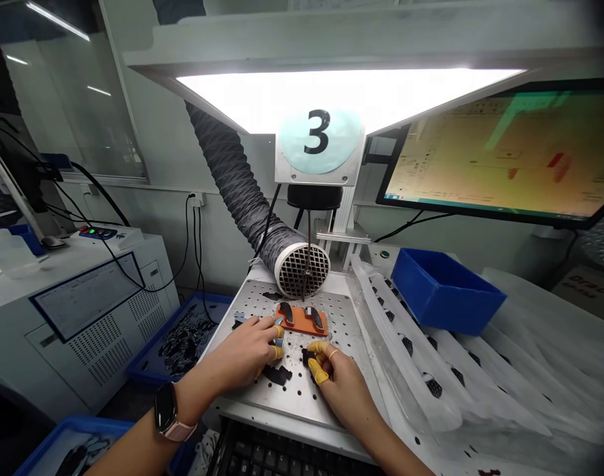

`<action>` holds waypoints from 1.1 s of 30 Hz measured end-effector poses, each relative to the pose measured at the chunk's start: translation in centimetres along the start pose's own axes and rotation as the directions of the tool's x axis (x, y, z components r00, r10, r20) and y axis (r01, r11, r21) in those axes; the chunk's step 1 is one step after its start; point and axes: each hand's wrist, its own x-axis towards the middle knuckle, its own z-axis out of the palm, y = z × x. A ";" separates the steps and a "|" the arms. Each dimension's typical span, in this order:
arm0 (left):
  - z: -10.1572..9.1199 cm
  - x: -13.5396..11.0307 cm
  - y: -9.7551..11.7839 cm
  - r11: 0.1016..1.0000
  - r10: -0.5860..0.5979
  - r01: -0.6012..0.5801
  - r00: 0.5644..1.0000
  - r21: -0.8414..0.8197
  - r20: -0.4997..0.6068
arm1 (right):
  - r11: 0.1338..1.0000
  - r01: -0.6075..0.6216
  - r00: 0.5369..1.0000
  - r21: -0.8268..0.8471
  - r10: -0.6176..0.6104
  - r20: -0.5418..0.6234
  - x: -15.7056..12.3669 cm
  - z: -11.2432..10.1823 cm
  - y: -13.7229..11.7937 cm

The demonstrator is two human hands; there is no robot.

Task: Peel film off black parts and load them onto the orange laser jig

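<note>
My left hand rests on the perforated metal plate, fingers with yellow finger cots curled round a small dark part just left of the orange fixture. The fixture carries two dark curved parts. My right hand lies in front of the fixture, its cot-covered fingertips pinched on another small dark part. A loose dark part lies on the plate between my hands. A watch is on my left wrist.
A ribbed extraction hose ends behind the fixture under a head marked 3. Right: blue bin, plastic sheets of dark parts, a monitor. Left: white machine cabinet, blue trays of dark parts. A keyboard sits at the front edge.
</note>
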 end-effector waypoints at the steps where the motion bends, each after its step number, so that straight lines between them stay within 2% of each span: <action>1: 0.0 0.0 0.0 1.000 0.005 -0.005 1.000 -0.004 -0.005 | 1.000 -0.002 1.000 -0.004 0.002 0.003 0.0 0.0 0.0; 10: 0.8 0.3 -0.1 0.999 0.037 -0.038 0.998 -0.034 -0.045 | 1.000 0.007 1.000 0.000 -0.007 -0.002 -0.1 0.3 0.5; 12: 0.7 0.4 0.0 0.996 0.022 -0.029 0.997 -0.089 -0.074 | 1.000 0.008 1.000 0.000 -0.008 -0.008 -0.1 0.3 0.5; 14: 0.5 0.6 0.0 0.971 -0.029 0.000 0.993 -0.237 -0.117 | 1.000 0.006 1.000 -0.001 -0.006 -0.009 -0.1 0.2 0.4; 16: 0.3 0.8 -0.1 0.876 -0.182 0.088 0.971 -0.475 -0.155 | 1.000 0.000 1.000 -0.002 0.000 -0.005 -0.1 0.2 0.3; 17: 0.3 0.9 -0.2 0.786 -0.292 0.151 0.945 -0.600 -0.144 | 1.000 -0.003 1.000 -0.004 0.003 -0.002 -0.1 0.1 0.3; 19: 0.7 0.9 -0.4 0.552 -0.485 0.274 0.874 -0.788 -0.036 | 1.000 -0.009 1.000 -0.008 0.009 0.002 -0.1 0.1 0.2; 20: 1.0 0.9 -0.6 0.449 -0.538 0.323 0.842 -0.833 0.037 | 1.000 -0.010 1.000 -0.012 0.010 0.002 -0.1 0.1 0.2; 21: 1.3 0.9 -0.7 0.384 -0.559 0.360 0.823 -0.850 0.096 | 1.000 -0.010 1.000 -0.014 0.010 0.004 -0.1 0.1 0.2; 22: 1.6 0.8 -0.8 0.366 -0.561 0.385 0.818 -0.847 0.128 | 1.000 -0.011 1.000 -0.015 0.011 0.006 -0.1 0.1 0.2; 23: 1.8 0.8 -1.0 0.392 -0.559 0.393 0.820 -0.832 0.124 | 1.000 -0.011 1.000 -0.014 0.011 0.007 -0.1 0.1 0.2; 25: 1.9 0.6 -1.2 0.517 -0.574 0.379 0.818 -0.768 0.017 | 1.000 -0.010 1.000 -0.011 0.010 0.007 0.0 0.1 0.3; 28: 1.8 0.6 -1.5 0.665 -0.630 0.407 0.756 -0.627 -0.177 | 1.000 -0.003 1.000 0.001 0.003 0.004 0.1 0.2 0.4; 30: 1.9 0.9 -1.5 0.696 -0.665 0.491 0.715 -0.524 -0.214 | 1.000 0.004 1.000 0.007 -0.004 0.004 0.1 0.3 0.5; 33: 2.6 1.7 -1.0 0.734 -0.665 0.576 0.718 -0.360 -0.207 | 1.000 0.003 1.000 0.005 -0.003 -0.003 0.1 0.3 0.5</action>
